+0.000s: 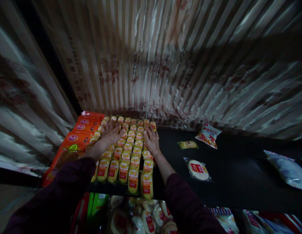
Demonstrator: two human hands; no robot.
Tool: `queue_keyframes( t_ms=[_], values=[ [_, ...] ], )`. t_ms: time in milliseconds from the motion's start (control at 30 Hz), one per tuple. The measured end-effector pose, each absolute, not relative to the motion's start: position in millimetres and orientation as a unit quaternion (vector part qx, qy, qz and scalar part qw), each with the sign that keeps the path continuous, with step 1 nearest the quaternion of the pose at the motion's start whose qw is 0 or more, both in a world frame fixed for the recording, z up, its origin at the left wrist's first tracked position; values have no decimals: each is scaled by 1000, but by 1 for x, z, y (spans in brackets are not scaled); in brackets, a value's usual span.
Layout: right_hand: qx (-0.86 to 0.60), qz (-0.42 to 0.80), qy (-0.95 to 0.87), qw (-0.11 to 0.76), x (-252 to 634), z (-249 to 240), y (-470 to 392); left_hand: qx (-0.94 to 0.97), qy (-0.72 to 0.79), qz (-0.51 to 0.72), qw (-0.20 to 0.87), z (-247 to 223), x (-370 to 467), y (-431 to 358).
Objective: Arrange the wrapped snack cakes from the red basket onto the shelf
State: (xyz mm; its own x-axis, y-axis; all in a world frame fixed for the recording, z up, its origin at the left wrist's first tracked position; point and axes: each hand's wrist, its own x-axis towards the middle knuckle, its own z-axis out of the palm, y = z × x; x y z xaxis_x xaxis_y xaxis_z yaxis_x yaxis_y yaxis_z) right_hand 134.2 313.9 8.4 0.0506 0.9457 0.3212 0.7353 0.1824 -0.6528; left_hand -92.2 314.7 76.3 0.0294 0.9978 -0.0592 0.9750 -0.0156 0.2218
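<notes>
Rows of yellow wrapped snack cakes (125,155) with red and white labels stand packed together on the black shelf (229,169). My left hand (111,132) lies on top of the rows toward the back left, fingers spread. Along the right side of the same rows rests my right hand (152,140), its fingers stretched out against the outermost cakes. Neither hand grips a cake. At the front, one snack cake (147,185) in the rightmost row stands slightly apart from its neighbour.
Orange snack bags (75,138) overlap left of the cakes. Rightward lie a small yellow packet (188,144), a round wrapped pastry (198,169), an upright snack bag (208,135) and a pale bag (287,170). Pleated sheeting (151,65) hangs behind. Below are more wrapped pastries (148,221).
</notes>
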Motion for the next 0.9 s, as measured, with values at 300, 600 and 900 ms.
queue_keyframes(
  t_ms=[300,600,900],
  values=[
    [-633,136,-653,394,121,7,316,710,699,54,62,69,-95,315],
    [-629,146,-649,402,123,8,316,714,696,59,56,73,-95,314],
    [-640,147,-600,456,143,9,314,736,670,88,37,87,-67,298]
  ],
)
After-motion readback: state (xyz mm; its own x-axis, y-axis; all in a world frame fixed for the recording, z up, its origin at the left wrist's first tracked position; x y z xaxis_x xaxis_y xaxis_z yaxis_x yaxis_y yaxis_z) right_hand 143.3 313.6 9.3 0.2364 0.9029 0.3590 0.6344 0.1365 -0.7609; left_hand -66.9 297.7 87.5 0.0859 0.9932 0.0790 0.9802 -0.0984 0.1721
